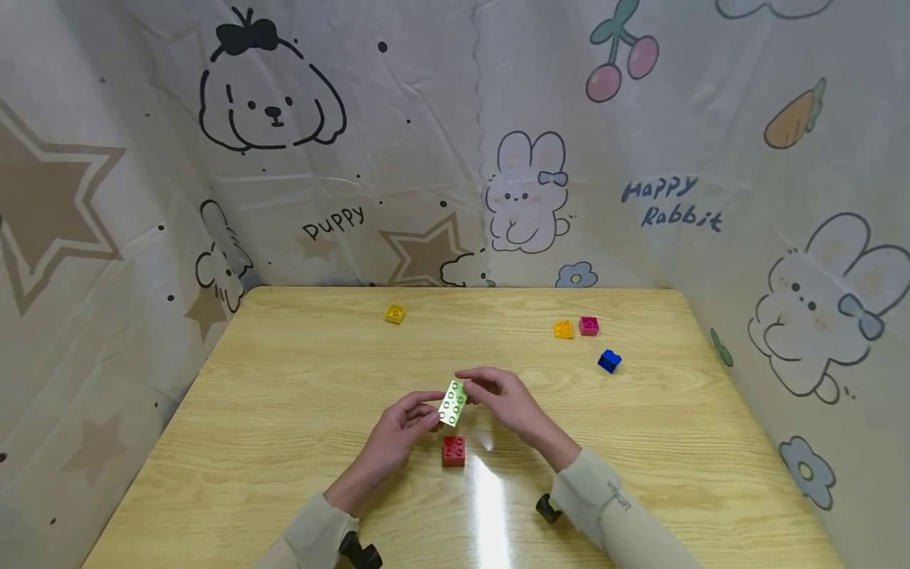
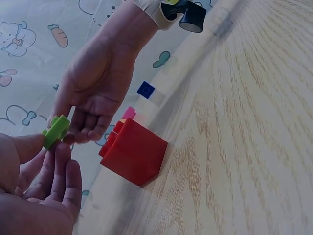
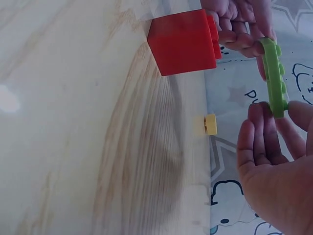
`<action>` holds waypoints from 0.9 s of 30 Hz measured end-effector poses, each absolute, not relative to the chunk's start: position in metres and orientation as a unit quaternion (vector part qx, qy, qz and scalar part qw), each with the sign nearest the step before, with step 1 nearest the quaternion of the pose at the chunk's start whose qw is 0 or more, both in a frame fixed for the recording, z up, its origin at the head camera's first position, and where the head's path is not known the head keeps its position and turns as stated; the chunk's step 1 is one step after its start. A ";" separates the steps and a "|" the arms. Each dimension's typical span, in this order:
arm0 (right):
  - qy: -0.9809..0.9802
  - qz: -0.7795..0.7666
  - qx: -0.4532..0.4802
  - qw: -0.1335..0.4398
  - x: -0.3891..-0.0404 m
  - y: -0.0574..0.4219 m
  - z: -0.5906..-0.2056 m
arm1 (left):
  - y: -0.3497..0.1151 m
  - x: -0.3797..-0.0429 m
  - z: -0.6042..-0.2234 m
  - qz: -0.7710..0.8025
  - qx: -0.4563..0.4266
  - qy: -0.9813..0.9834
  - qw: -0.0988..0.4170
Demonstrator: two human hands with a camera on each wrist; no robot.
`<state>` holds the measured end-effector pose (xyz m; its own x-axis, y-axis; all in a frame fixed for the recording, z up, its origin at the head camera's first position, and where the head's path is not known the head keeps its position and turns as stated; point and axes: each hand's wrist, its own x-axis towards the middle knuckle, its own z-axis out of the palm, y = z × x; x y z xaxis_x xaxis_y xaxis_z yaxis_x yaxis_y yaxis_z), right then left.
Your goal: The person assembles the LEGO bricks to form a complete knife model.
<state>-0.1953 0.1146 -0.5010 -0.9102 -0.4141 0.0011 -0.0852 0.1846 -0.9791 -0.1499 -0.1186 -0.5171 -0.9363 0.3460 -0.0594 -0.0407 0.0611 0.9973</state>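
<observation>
A thin light-green building brick (image 1: 453, 403) with two rows of studs is up between both hands, studs facing the head camera. My left hand (image 1: 400, 429) pinches its near end between thumb and fingers. At the far end, my right hand (image 1: 508, 401) pinches it the same way; the right wrist view shows the green brick (image 3: 275, 78) edge-on, thumb on the stud side and fingers behind. Just below the hands, a taller red brick (image 1: 453, 452) stands on the table with its studs up. The left wrist view shows the red brick (image 2: 134, 152) apart from the fingers.
On the wooden table (image 1: 298, 356), a yellow brick (image 1: 395, 314) lies at the back left. An orange-yellow brick (image 1: 563, 329), a magenta brick (image 1: 588, 325) and a tilted blue brick (image 1: 609, 361) lie at the back right. A printed cloth (image 1: 426, 103) surrounds the back and sides.
</observation>
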 end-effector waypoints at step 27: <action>0.725 -0.664 -0.116 0.144 -0.190 0.107 -0.508 | -0.100 -0.142 -0.523 0.599 0.090 0.795 -0.022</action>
